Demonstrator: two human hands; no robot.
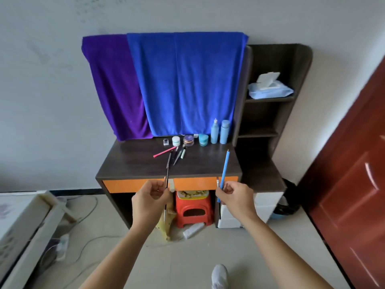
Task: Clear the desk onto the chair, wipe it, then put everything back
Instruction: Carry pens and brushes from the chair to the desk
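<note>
The dark wooden desk (pixel 133 161) with orange drawer fronts stands ahead against the wall. My left hand (pixel 150 197) pinches a thin dark brush (pixel 167 178), held upright in front of the desk's edge. A blue pencil (pixel 224 170) stands upright in my right hand (pixel 235 198). On the desktop lie a pink pen (pixel 164 152) and a few dark brushes (pixel 178 156). Along the back stands a row: a small bottle (pixel 165 141), a white jar (pixel 176 141), a purple jar (pixel 188 140), a teal jar (pixel 203 139) and two light blue bottles (pixel 219 131).
A purple towel (pixel 114 90) and a blue towel (pixel 183 84) hang behind the desk. A pack of wipes (pixel 269 89) lies on the side shelf. Under the desk sit a red stool (pixel 193 207) and white drawers (pixel 264 207). A red door (pixel 354 174) is at right.
</note>
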